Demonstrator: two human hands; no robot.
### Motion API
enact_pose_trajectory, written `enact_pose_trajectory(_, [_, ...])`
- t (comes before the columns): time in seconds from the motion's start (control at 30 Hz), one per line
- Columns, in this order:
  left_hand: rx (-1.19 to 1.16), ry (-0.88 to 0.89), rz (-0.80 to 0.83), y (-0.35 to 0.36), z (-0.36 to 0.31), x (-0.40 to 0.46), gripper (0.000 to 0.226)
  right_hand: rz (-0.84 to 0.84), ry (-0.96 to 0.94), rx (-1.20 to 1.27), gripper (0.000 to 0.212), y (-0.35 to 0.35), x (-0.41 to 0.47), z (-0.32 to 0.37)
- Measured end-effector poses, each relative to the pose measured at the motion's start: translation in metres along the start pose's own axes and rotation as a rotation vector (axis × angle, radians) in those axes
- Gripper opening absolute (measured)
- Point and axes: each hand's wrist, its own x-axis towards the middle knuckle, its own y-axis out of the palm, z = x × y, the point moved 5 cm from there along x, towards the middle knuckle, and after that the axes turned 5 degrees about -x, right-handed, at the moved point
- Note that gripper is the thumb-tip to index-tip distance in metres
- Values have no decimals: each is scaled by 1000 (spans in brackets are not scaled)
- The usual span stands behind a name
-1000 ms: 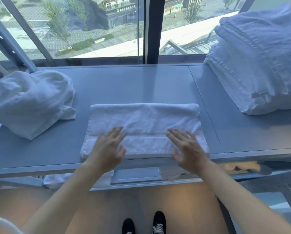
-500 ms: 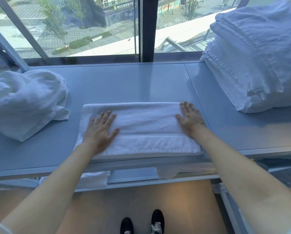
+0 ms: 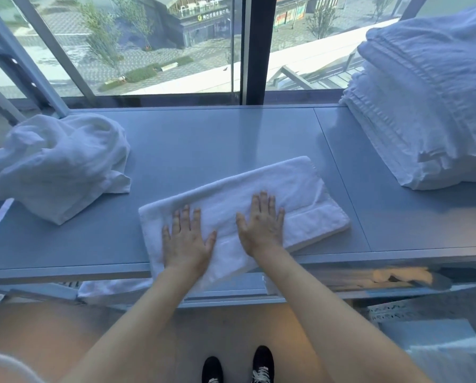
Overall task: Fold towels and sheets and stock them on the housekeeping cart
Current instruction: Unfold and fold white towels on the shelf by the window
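A folded white towel (image 3: 294,183) lies on the grey table (image 3: 209,139), turned at an angle with its left end hanging over the front edge. My left hand (image 3: 185,243) lies flat on the towel's near left part, fingers straight and spread. My right hand (image 3: 261,226) presses flat on the towel's middle, fingers straight. A tall stack of folded white linen (image 3: 430,106) stands at the table's right. A crumpled white sheet (image 3: 54,164) sits in a heap at the left.
A window (image 3: 159,42) with a dark post runs behind the table. A lower shelf (image 3: 231,291) under the front edge holds some white cloth. A metal frame (image 3: 24,56) slants up at the far left. My shoes stand on the floor below.
The towel has been turned from square with the table edge to an angle, right end further back. Both hands have moved in from the towel's ends to its middle and near left.
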Motion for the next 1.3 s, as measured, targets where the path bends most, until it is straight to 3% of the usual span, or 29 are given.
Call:
enact_pose_trajectory(0.1, [81,5,-82,-11,10,-29,70,-38,-156,-98,77,10,-9,-2])
enact_pose_trajectory(0.23, [20,220,-231,-30,24,-26,41,27,-425,-180,74,5,2,-11])
enact_pose_trajectory(0.37, [-43,485,-155,-28,6,-10,57,93,-768,-267,73,-10,14,-13])
enact_pose_trajectory(0.47, [-54,560,-22,-15,-8,8,63,98,-928,-292,73,-14,12,-9])
enact_pose_trajectory(0.57, [-79,531,56,-2,-9,16,64,72,-871,-290,75,-17,14,-13])
enact_pose_trajectory(0.77, [-128,444,8,6,-5,-13,66,57,-642,-207,73,-11,-16,-34])
enact_pose_trajectory(1.0, [19,602,-194,11,4,-61,75,40,-703,-243,72,10,-78,-48])
enact_pose_trajectory(1.13, [10,700,-134,15,4,-47,76,50,-729,-262,81,5,-68,-51])
enact_pose_trajectory(1.3, [73,740,-72,21,10,-39,94,3,-678,-277,100,4,-60,-63])
